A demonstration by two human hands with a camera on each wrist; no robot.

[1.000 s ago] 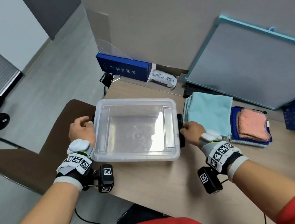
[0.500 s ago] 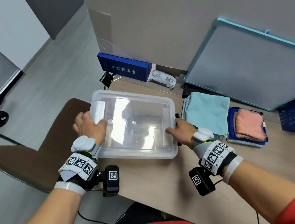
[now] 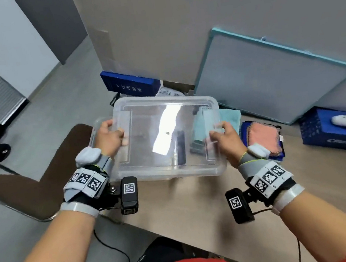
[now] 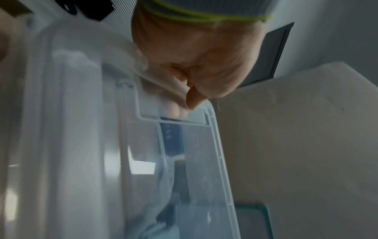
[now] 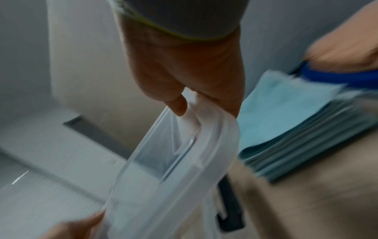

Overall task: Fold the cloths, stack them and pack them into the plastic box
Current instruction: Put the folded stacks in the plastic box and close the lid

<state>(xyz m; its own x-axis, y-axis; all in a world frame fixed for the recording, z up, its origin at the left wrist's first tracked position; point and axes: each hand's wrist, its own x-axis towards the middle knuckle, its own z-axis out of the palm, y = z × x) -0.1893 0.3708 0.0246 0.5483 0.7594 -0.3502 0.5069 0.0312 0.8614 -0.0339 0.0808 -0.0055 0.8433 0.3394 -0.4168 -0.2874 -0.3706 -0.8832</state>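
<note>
1. Over the wooden bench [image 3: 200, 202], I have the clear plastic lid [image 3: 165, 132] lifted, tilted above the clear plastic box [image 3: 169, 173].
2. My left hand [image 3: 109, 139] and right hand [image 3: 227, 138] pinch its ends; I'd raise it level and set it aside, clear of the folded teal cloths [image 3: 230, 116].

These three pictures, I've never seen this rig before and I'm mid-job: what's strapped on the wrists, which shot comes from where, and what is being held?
No machine here: a person works with bare hands, wearing wristbands with black-and-white markers and a small camera on each wrist. The wide picture comes from a head-worn camera looking down; the other two look along each hand from the wrists.

The left hand and right hand each grip one end of the clear lid, lifted and tilted above the plastic box, whose corner shows behind the left hand. On the table, to the right, lie folded light-blue cloths and a pink cloth on a dark-blue one. Blue boxes and a teal-framed board are at the back.
</note>
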